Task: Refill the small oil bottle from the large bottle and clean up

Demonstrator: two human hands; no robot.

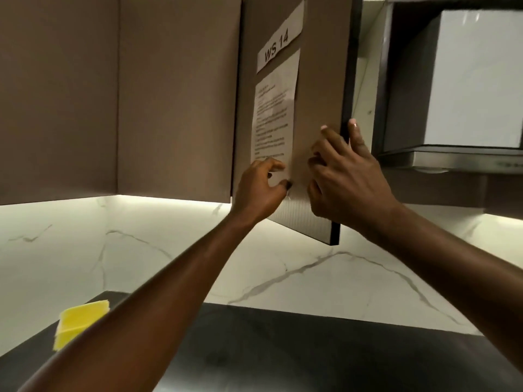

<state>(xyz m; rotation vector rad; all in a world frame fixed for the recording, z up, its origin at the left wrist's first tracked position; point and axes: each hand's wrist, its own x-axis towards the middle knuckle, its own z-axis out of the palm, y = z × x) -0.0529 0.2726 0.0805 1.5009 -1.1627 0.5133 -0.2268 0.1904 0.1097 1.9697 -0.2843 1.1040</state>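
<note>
Right hand point(343, 176) wraps the door's point(319, 80) free edge, door ajar. Left hand point(261, 188) is curled at the sheet's point(273, 120) lower corner, grip unclear. No bottle in view — likely behind the door, up past the right hand. Cloth point(82, 321) on counter point(283, 349).

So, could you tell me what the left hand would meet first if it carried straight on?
Most likely the printed sheet on the cabinet door; the left hand looks nearly on its lower corner, depth unclear.
</note>
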